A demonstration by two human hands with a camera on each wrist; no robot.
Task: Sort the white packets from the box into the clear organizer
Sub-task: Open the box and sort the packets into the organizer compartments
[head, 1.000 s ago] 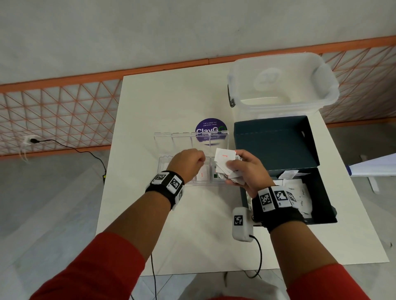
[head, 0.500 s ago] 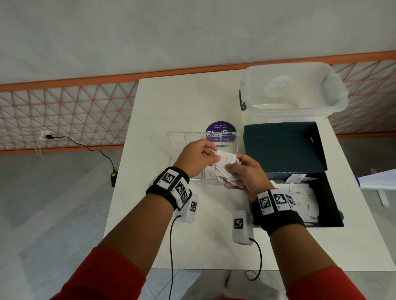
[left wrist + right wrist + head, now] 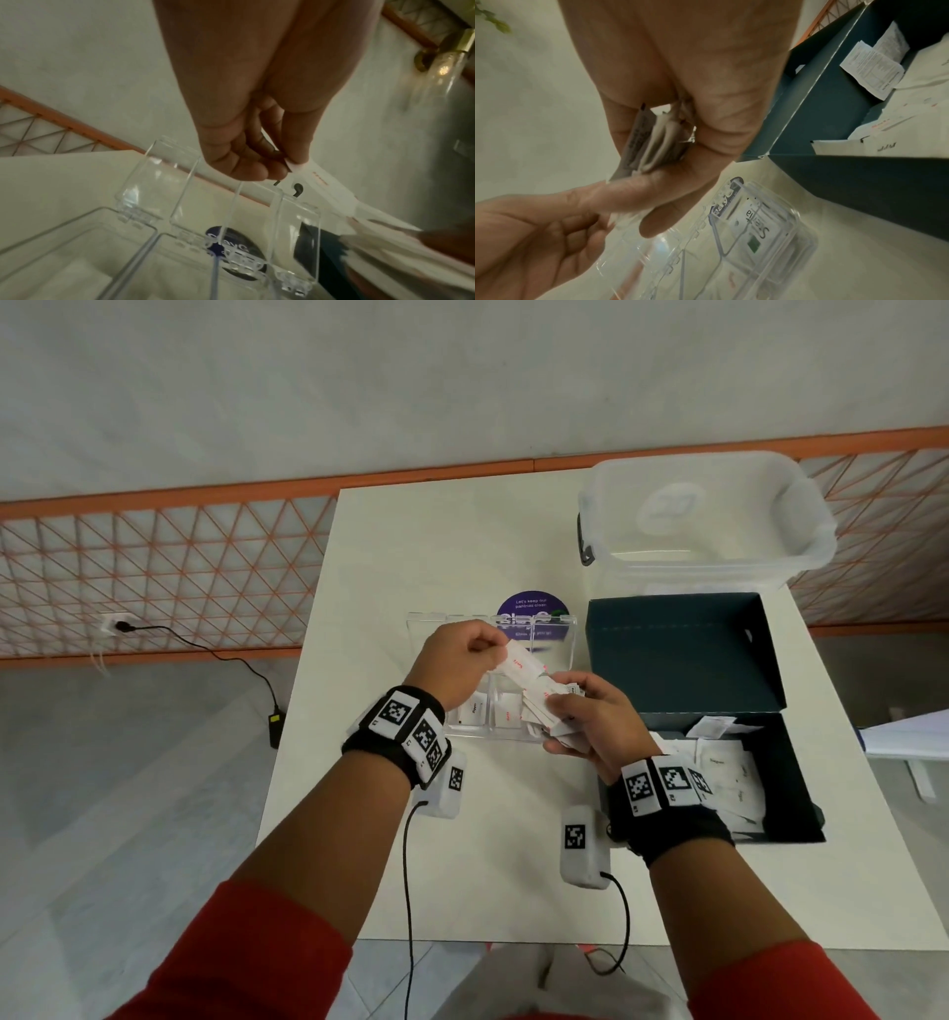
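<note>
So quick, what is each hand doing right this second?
Left hand: closed, pinching one white paper packet with red print by its end.
Right hand: closed around a stack of white paper packets.

Even, soft daylight lit my head view sharply; both wrist views were dimmer, yellowish, blurred and warped near their edges.

office pantry (sticker (image 3: 533, 609) says "pantries clean")
</note>
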